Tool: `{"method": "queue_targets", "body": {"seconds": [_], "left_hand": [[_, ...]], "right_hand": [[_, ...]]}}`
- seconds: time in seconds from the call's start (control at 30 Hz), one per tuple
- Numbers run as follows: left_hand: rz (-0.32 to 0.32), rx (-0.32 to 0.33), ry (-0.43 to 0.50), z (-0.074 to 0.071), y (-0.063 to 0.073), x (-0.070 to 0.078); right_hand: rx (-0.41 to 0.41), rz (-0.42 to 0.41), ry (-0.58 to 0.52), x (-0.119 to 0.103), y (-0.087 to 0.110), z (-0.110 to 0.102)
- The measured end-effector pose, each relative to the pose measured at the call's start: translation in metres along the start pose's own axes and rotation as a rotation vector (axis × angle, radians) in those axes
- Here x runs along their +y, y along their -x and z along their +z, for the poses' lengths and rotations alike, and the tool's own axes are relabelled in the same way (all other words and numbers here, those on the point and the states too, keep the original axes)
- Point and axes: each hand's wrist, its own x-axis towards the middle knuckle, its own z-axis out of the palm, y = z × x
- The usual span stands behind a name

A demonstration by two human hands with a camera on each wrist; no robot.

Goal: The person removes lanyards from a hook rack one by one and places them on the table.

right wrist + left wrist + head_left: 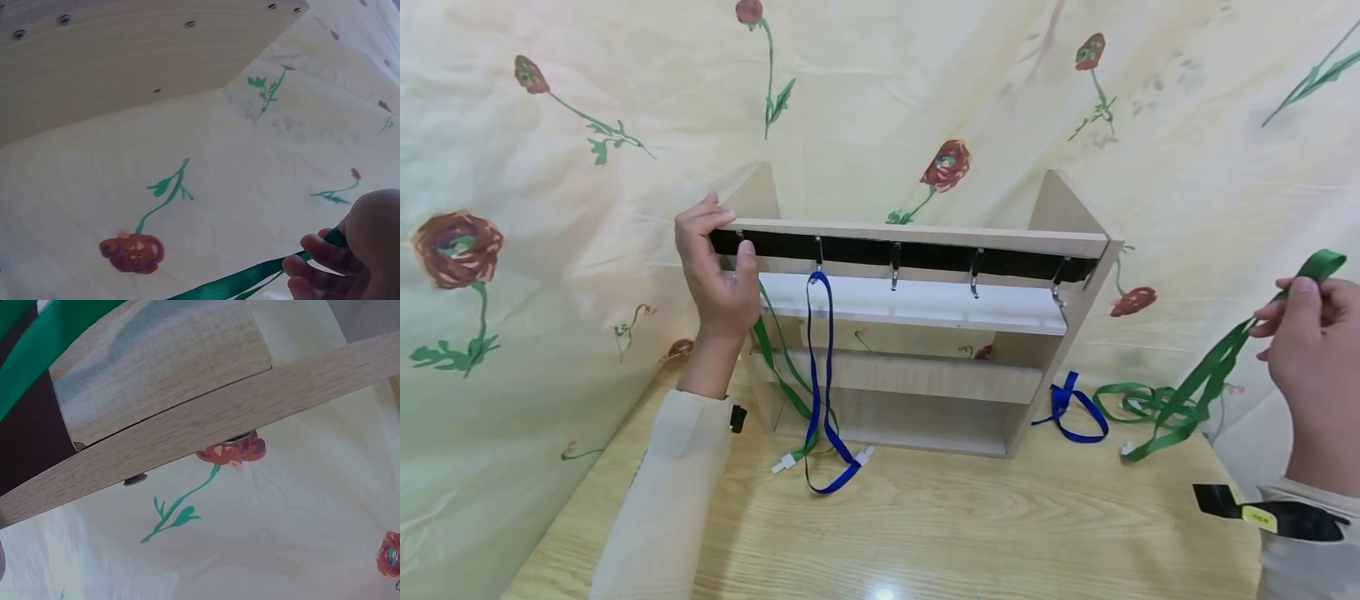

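My left hand [718,279] grips the upper left end of a small wooden shelf [917,377], fingers over the top board and thumb in front. A black strip [857,250] with several metal hooks [895,268] runs along that board. From a hook hangs a blue lanyard [828,350]; a green lanyard [765,342] hangs beside it, its top hidden by my left hand. Off to the right, my right hand [1318,342] pinches another green lanyard [1213,367] between thumb and fingers. Its lower part trails to the table. The right wrist view shows the pinched green band [240,280].
The shelf stands on a wood-grain table [970,525] against a flowered cloth backdrop [880,100]. Right of the shelf lie a blue lanyard [1086,429] and a coiled green strap [1138,400]. White clips [784,463] hang near the tabletop in front of the shelf.
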Motion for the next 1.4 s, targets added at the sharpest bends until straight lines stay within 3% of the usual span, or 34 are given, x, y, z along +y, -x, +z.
{"method": "queue_targets", "body": {"seconds": [0.27, 0.5, 0.77, 1.13, 1.27, 1.4], "left_hand": [[0.003, -0.005, 0.002, 0.0, 0.0, 0.0], [0.005, -0.001, 0.0, 0.0, 0.0, 0.0], [-0.002, -0.001, 0.004, 0.0, 0.0, 0.0], [0.0, -0.003, 0.006, 0.0, 0.001, -0.001], [-0.003, -0.005, 0.002, 0.0, 0.002, 0.0], [-0.009, -0.007, -0.006, -0.001, 0.002, 0.0]], "right_hand": [[-0.097, 0.017, 0.082, 0.032, -0.002, 0.003], [-0.095, 0.026, -0.043, 0.046, -0.004, 0.013], [-0.069, -0.063, -0.101, 0.054, -0.004, 0.02], [-0.172, 0.025, -0.043, 0.08, 0.001, 0.021], [-0.267, 0.022, 0.061, 0.091, 0.001, 0.021], [-0.472, -0.048, 0.213, 0.101, -0.002, 0.022]]}}
